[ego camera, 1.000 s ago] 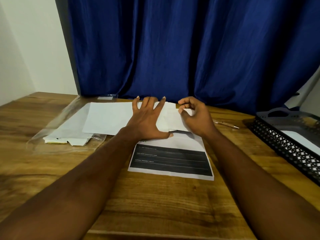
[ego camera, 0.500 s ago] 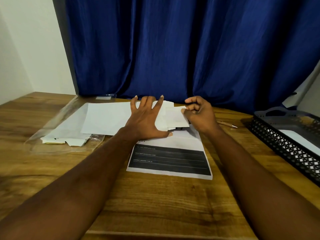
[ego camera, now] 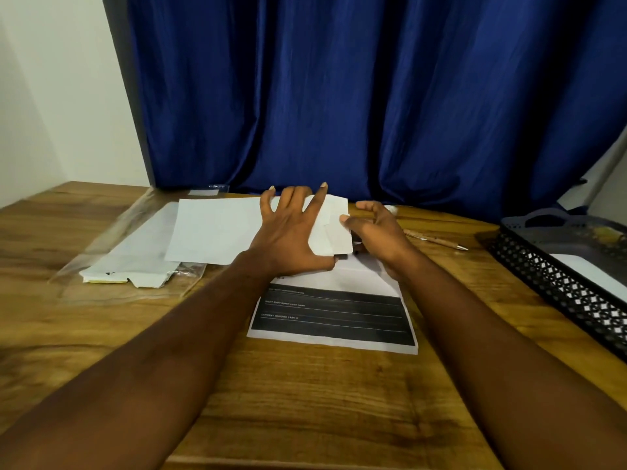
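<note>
A white sheet of paper point(ego camera: 213, 228) lies flat on the wooden table, with a folded right end point(ego camera: 337, 232). My left hand point(ego camera: 291, 232) presses on it, fingers spread and straight. My right hand point(ego camera: 376, 228) hovers just right of the fold with its fingers loosely curved, thumb tip touching the fold's edge and holding nothing. Under both hands lies a printed form point(ego camera: 334, 313) with a dark block of lines.
A clear plastic sleeve point(ego camera: 112, 266) with folded white card lies at the left. A pen point(ego camera: 437, 239) lies to the right of my right hand. A black mesh tray point(ego camera: 559, 276) with a white sheet stands at the right edge. A blue curtain point(ego camera: 356, 96) hangs behind.
My right hand has let go of the paper's folded end, which now lies flat, and its fingers have uncurled. My left hand has stayed pressed on the sheet.
</note>
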Demonstrator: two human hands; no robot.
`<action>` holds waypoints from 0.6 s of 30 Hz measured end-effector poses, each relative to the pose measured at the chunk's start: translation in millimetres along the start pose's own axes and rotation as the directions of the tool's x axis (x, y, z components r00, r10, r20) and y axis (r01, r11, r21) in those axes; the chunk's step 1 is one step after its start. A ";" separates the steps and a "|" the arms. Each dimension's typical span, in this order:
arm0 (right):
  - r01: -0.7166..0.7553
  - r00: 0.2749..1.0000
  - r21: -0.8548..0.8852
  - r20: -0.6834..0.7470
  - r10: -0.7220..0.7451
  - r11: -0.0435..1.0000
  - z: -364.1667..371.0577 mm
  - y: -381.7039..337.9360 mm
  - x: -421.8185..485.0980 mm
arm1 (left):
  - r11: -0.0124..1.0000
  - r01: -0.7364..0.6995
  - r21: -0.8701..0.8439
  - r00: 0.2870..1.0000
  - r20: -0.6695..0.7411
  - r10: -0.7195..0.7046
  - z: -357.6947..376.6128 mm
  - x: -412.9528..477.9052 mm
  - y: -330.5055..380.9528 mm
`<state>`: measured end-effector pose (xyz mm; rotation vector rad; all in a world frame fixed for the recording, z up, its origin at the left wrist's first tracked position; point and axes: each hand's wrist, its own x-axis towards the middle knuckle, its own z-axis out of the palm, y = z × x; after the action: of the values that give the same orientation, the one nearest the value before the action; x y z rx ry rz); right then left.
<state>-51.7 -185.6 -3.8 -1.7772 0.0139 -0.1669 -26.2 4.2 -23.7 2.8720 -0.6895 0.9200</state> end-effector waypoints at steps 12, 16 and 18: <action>0.036 0.999 0.213 0.000 -0.037 0.976 11.3 9.2 1.1 | 0.999 -0.013 -0.038 0.999 0.036 0.014 -4.3 -2.4 9.0; 0.094 0.996 0.153 -0.017 -0.092 0.984 14.3 12.6 2.9 | 0.999 -0.015 -0.052 0.999 0.051 0.018 -3.7 -2.1 10.0; 0.051 0.996 0.156 0.071 -0.062 0.986 10.0 11.8 3.9 | 0.999 -0.012 -0.049 0.999 0.050 0.015 -3.2 -0.9 9.4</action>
<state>-45.7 -178.8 -16.8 -1.6287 -0.1016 -0.1380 -32.6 -3.3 -22.5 2.8603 -0.7262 0.8230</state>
